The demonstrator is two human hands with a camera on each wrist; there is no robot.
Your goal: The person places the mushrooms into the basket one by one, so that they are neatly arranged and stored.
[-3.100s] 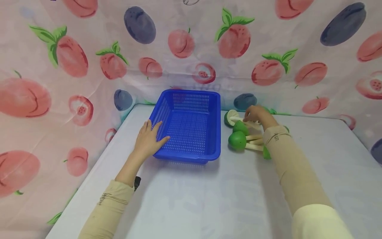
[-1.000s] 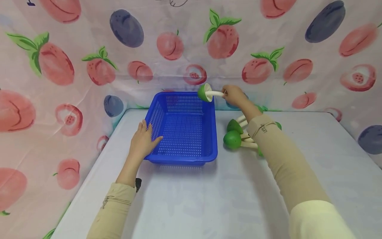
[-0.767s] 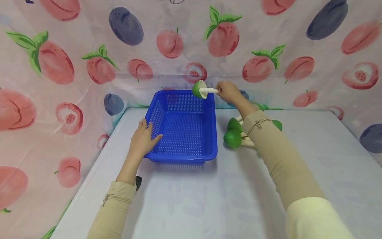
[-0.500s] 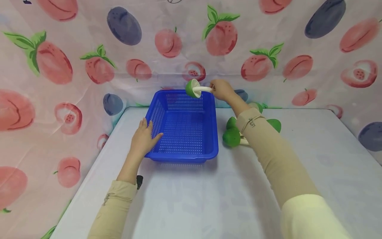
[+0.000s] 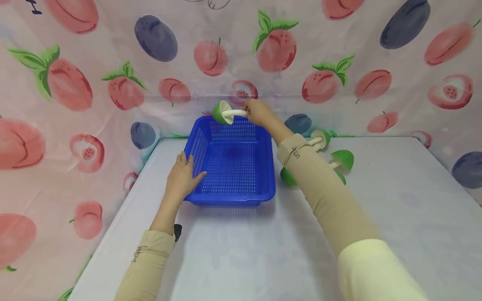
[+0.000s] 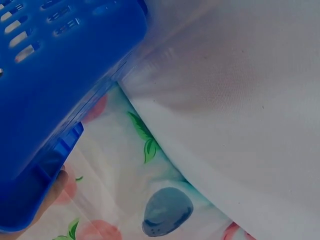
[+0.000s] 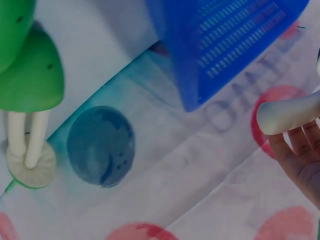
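Observation:
A toy mushroom (image 5: 223,113) with a green cap and white stem is held by my right hand (image 5: 260,112), which pinches the stem's end. It hangs sideways above the back rim of a blue plastic basket (image 5: 229,198), cap pointing left. In the right wrist view the white stem (image 7: 290,112) lies across the fingers (image 7: 300,142). My left hand (image 5: 180,177) rests on the basket's left rim, fingers extended and thumb spread over the inside. The left wrist view shows a bit of that hand (image 6: 59,186) beneath the rim.
Several more green-capped mushrooms lie right of the basket, including one at the back (image 5: 320,140) and one farther right (image 5: 342,159); my right sleeve (image 5: 324,196) hides part of the group. A fruit-print cloth (image 5: 226,25) hangs behind the white table (image 5: 241,259).
My right hand picked up a mushroom from the group on the right and carried it left, over the basket's back rim. The left hand stays on the left rim.

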